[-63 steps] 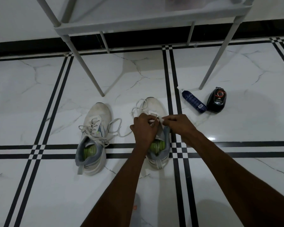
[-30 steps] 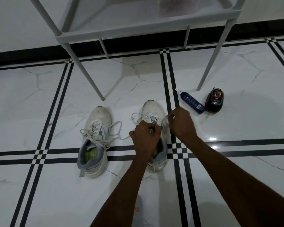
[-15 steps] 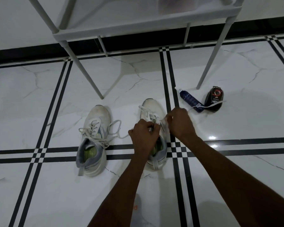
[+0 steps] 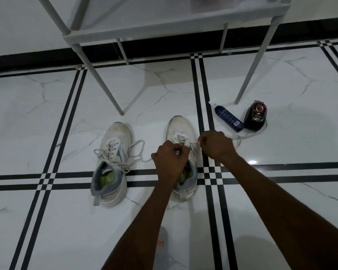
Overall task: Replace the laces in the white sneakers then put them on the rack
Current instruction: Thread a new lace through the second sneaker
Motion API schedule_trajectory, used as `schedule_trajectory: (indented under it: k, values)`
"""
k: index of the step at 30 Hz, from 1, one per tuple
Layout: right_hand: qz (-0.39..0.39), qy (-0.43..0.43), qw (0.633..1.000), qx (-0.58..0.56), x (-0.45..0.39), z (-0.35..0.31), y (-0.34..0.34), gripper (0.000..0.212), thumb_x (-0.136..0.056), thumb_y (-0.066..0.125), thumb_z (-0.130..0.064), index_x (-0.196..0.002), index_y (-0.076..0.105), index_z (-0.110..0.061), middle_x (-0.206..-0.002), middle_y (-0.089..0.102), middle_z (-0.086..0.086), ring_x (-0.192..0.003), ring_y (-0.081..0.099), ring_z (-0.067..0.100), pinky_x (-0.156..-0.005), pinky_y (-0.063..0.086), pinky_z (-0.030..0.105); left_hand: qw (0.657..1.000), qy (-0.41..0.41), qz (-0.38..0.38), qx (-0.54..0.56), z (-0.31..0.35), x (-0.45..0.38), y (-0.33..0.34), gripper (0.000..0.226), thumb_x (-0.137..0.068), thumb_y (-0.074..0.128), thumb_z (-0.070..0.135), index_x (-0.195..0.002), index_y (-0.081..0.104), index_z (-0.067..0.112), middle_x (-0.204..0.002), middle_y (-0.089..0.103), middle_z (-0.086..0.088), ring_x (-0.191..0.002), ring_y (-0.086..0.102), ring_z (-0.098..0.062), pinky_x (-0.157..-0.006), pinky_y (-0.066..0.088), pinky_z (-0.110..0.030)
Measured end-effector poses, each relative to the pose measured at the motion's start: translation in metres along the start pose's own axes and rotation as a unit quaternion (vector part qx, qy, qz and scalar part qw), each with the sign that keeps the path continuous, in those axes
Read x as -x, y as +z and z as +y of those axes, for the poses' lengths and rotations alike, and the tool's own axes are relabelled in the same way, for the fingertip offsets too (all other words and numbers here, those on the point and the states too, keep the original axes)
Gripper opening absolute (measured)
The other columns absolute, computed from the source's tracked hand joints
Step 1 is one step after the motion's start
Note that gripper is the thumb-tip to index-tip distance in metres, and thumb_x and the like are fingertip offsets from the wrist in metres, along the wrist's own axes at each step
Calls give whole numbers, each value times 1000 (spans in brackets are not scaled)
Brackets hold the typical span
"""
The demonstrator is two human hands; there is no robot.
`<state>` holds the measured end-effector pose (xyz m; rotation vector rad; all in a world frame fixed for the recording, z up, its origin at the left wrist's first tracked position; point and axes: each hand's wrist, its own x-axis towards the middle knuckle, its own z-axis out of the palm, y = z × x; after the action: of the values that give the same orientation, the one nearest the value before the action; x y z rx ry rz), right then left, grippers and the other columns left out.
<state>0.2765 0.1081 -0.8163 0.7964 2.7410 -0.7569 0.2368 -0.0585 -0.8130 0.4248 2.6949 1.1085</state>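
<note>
Floor: glossy white marble-pattern tile, paired black inlay stripes crossing in grid. Black skirting band along far wall. Light glare spot on tile at right.

Both forearms enter from the bottom edge and converge mid-frame. Left hand knuckles up, fingers curled in a pinch at centre. Right hand just right of it, slightly higher, fingers curled, pinching too.

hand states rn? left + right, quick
Left hand: curled on the right sneaker at its eyelets, seemingly pinching the lace there.
Right hand: pinching the white lace beside that sneaker.
</note>
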Motion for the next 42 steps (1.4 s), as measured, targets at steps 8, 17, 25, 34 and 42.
schedule_trajectory:
  k: [8,17,25,34,42]
  values:
    - [-130,59,984,-104,-4,-5,-36,17,-92,69,-26,-93,70,-9,-77,74,3,-64,70,10,-51,51,17,999,25,2,-33,8,-3,-6,24,-92,62,44,-79,72,27,-82,63,9,-82,61,-14,-90,44,-44]
    - [-94,1,945,-314,9,-24,-104,25,-98,61,-34,-99,65,-9,-73,68,4,-58,57,10,-54,50,23,968,156,-166,105,42,-58,-25,15,-91,73,35,-98,77,22,-102,74,10,-99,66,-5,-96,51,-44]
    - [-106,-15,936,-335,15,-24,-99,27,-97,63,-33,-100,64,-7,-78,71,5,-61,55,10,-54,44,23,952,139,-234,139,35,-75,-36,47,-87,79,32,-131,64,25,-126,66,8,-114,61,-6,-97,49,-25]
    - [-83,-21,936,-342,13,-23,-99,27,-97,63,-31,-101,63,-5,-81,71,7,-64,56,11,-59,45,27,988,76,-103,-89,10,-95,-48,94,-68,84,55,-149,46,25,-150,49,-3,-139,42,-26,-115,33,-51]
    - [-90,-11,940,-328,9,-24,-86,27,-97,63,-30,-103,63,-3,-80,71,4,-60,55,8,-55,44,24,989,48,-5,-139,30,-84,-46,14,-93,69,34,-104,78,33,-116,74,9,-117,62,-17,-109,37,-54]
